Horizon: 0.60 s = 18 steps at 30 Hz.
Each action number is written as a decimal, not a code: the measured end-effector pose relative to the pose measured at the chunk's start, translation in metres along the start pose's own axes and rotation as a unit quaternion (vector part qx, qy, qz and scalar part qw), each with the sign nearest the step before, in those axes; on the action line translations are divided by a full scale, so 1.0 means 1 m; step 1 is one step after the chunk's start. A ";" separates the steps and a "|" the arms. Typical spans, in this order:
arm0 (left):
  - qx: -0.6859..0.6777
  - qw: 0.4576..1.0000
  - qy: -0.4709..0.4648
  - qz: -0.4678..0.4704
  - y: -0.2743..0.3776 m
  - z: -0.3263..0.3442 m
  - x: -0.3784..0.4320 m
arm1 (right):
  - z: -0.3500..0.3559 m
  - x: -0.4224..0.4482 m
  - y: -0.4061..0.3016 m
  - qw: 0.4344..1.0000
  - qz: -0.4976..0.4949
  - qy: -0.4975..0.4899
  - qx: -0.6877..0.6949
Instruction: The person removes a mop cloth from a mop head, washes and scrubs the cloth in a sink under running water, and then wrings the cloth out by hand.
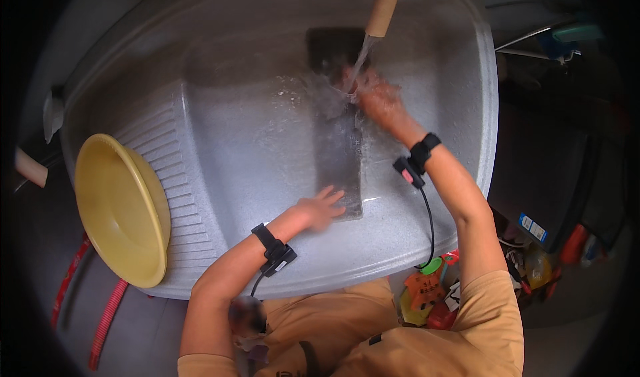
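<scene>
A long, dark rectangular panel (338, 152) lies wet in the grey laundry sink (240, 142). Its material is hard to tell under the water. My left hand (320, 210), fingers spread, rests at the panel's near end, on or just above it. Over the panel's far half, my right hand (376, 94) is under the running water, blurred by motion and splashes; whether its fingers grip anything is hidden. Water falls onto that hand from a beige tube (385, 9) at the top.
A yellow plastic basin (122, 212) leans tilted on the sink's ribbed washboard (165, 162) at left. Red hoses (107, 322) hang below it. Colourful bags and packets (425, 292) lie beneath the sink's front right. A dark box-like object (540, 177) stands at right.
</scene>
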<state>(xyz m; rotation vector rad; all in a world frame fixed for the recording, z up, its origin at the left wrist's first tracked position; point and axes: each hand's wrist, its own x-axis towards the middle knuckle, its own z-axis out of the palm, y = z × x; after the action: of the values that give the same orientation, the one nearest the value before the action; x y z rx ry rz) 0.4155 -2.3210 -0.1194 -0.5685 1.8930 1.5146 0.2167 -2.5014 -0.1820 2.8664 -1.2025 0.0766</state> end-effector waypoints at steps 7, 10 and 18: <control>-0.033 0.999 -0.002 -0.037 0.008 -0.030 -0.007 | -0.062 0.056 0.031 0.969 0.213 -0.058 0.111; -0.185 0.956 0.219 -0.068 0.000 -0.060 -0.019 | -0.087 0.027 0.021 0.946 0.246 -0.017 0.211; 0.127 0.899 0.400 -0.124 -0.007 -0.072 0.014 | -0.108 -0.017 -0.003 0.937 0.255 -0.104 0.214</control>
<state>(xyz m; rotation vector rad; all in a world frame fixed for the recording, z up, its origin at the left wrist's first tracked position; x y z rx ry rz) 0.3953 -2.3921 -0.1249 -1.4016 2.4303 0.8897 0.2032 -2.4823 -0.0753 2.8557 -2.1971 0.0515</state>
